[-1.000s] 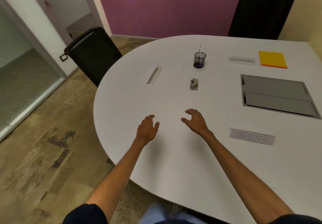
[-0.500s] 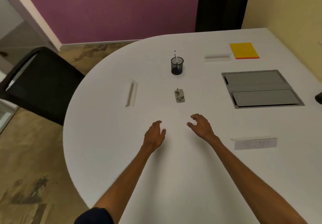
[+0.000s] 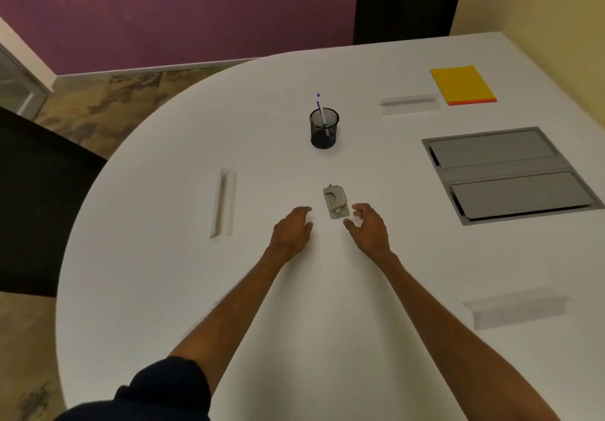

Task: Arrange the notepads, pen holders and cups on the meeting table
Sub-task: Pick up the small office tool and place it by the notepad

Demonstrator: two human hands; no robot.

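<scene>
On the table [image 3: 163,273], the pen holder [image 3: 324,129] stands behind the device [image 3: 335,201]; notepad [image 3: 461,84] far right, behind the hatch [image 3: 507,171].

A small grey metal object [image 3: 335,201] lies on the white counter [image 3: 183,289] between the left hand [image 3: 291,230], fingers relaxed, and the right hand [image 3: 370,229], loosely curled, neither gripping it. Beyond stands a black mesh pen holder [image 3: 324,130] with one pen [image 3: 320,106]; a yellow notepad [image 3: 461,84] lies far right.

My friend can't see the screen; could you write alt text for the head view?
An empty left hand and right hand flank a small grey object on a white table. Beyond stand a black mesh pen holder with one pen and, farther right, a yellow notepad.
</scene>
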